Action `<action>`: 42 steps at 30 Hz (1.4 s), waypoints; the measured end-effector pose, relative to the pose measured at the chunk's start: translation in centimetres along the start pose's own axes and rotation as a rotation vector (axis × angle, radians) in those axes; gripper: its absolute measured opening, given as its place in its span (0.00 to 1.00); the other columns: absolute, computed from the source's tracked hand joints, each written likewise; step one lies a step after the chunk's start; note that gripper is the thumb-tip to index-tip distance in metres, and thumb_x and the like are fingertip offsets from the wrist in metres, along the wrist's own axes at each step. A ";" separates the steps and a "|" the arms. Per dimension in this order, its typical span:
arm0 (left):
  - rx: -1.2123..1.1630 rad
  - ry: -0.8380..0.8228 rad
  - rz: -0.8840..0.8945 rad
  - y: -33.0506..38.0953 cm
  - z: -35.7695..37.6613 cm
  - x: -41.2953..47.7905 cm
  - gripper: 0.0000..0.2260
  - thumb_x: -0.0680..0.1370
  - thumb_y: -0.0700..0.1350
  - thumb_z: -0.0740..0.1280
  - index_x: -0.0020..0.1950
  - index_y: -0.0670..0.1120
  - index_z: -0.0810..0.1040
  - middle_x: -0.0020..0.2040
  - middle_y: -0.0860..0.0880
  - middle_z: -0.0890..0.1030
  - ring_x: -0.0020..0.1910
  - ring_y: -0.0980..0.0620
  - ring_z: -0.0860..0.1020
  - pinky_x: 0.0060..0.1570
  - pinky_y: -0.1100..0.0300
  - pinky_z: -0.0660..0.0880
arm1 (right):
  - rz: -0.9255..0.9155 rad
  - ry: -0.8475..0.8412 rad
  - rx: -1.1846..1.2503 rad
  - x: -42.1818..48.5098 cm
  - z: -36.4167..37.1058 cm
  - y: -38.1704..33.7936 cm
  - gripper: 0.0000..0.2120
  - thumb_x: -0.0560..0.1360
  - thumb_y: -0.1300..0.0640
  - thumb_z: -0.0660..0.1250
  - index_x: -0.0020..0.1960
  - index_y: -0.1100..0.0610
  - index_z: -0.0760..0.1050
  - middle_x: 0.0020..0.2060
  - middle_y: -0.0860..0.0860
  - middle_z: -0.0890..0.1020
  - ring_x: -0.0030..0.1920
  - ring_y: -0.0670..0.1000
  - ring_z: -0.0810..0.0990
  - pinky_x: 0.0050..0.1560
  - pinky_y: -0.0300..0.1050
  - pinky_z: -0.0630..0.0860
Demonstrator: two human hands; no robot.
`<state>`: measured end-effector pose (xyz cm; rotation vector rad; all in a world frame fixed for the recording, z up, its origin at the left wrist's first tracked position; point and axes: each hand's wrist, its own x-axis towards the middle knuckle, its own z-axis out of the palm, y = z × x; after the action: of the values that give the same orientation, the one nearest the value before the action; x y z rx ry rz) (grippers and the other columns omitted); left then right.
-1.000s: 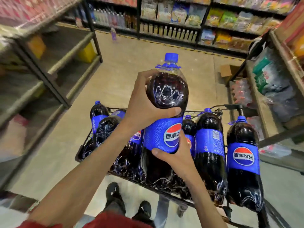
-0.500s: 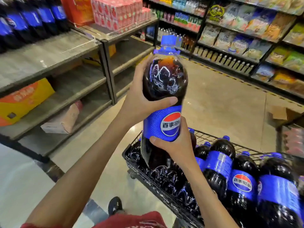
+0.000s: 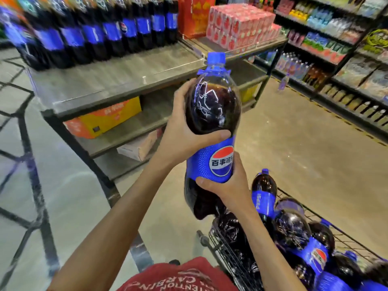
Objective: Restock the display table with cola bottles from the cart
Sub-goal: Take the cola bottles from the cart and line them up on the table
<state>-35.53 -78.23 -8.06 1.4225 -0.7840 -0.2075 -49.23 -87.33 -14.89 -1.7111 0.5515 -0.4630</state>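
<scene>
dark cola fills the large clear plastic bottle (image 3: 212, 110) with its blue screw cap and glossy blue label, held upright in the air at the centre of view, short of the table's near edge. the left hand (image 3: 184, 131) wraps the smooth rounded shoulder from 9 o'clock, thumb laid across the front. the right hand (image 3: 228, 185) grips the dimpled label from 5 o'clock, fingers curled behind. both grips match half a second ago, but the black wire cart (image 3: 346, 241) has slid away to 5 o'clock with its heap of matching bottles (image 3: 291, 227). the grey grained display table (image 3: 117, 80) on black metal legs now fills 10 o'clock. a blurred row of cola bottles (image 3: 94, 32) stands along its far side at 11 o'clock. pink shrink-wrapped cartons (image 3: 241, 24) sit at 1 o'clock.
</scene>
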 end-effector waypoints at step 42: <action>0.180 0.349 -0.040 -19.4 -19.1 40.8 0.49 0.60 0.50 0.84 0.73 0.47 0.61 0.68 0.51 0.73 0.67 0.49 0.77 0.65 0.43 0.76 | -0.030 -0.342 0.015 50.4 17.7 -0.2 0.42 0.59 0.52 0.85 0.67 0.48 0.68 0.56 0.41 0.81 0.56 0.42 0.82 0.51 0.38 0.81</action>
<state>12.09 -89.60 -10.49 1.5903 -0.4959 0.0832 1.73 -103.09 -17.77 -1.7383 0.2736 -0.1870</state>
